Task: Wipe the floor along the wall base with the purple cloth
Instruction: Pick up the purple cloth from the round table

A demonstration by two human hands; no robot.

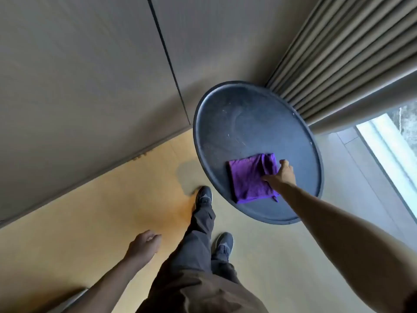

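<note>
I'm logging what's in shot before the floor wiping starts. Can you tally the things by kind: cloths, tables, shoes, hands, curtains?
Cloths: 1, the purple cloth lying folded on the table
Tables: 1, the round dark table
Shoes: 2, the forward shoe and the rear shoe
Hands: 2, right hand on the cloth's edge, left hand free
Curtains: 1, the pleated curtain
Total: 7
</note>
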